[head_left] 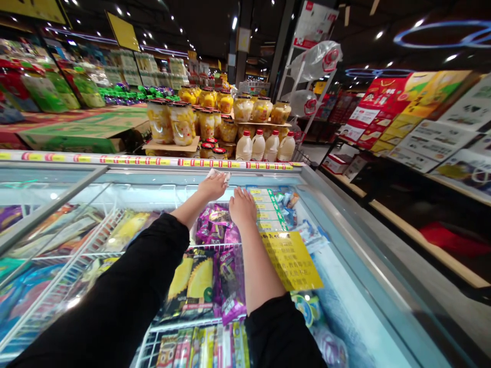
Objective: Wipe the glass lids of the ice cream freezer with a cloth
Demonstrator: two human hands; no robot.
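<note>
Both my arms, in black sleeves, reach forward over the glass lid point(149, 178) of a chest freezer. My left hand point(213, 188) is at the far edge of the glass, with a white wiping cloth point(219, 175) pressed under its fingers. Part of the cloth sticks out past the fingertips. Just right of it, my right hand point(243, 207) lies palm down on the glass, fingers stretched out and nothing in them. Below the glass are purple snack packets point(217, 225), black packs with durian pictures point(194, 278) and white wire baskets point(111, 227).
A yellow paper notice point(293, 260) and a green-edged price sheet point(266, 209) are at the glass near my right arm. Beyond the price-label rail point(149, 160) stand jars of fruit point(180, 124) and red-capped bottles point(258, 145). Stacked boxes point(418, 138) line the right side.
</note>
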